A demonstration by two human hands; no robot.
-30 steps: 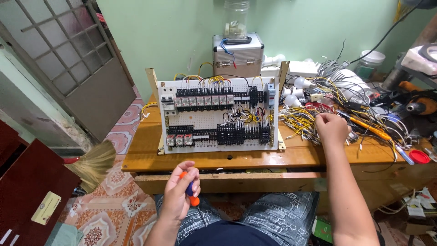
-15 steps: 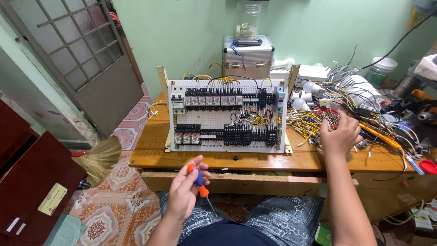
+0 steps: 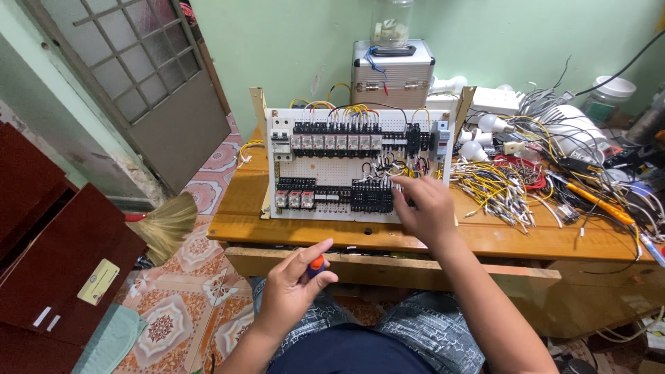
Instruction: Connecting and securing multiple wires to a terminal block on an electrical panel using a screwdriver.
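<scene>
The right hand (image 3: 424,208) has moved from the wire pile (image 3: 500,190) to the panel (image 3: 360,163), fingers pinching a wire end; the left hand (image 3: 294,287) grips a screwdriver (image 3: 316,264).

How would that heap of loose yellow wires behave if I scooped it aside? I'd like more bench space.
The wires look thin and bent every way, so probably floppy and light. They cross over each other, so they would likely snag and drag along as a clump. Some strands run into the clutter at the right and might tug it.

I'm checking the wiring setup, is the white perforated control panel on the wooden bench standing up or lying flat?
Standing up. The white perforated control panel faces the person on the wooden bench, between side supports.
</scene>
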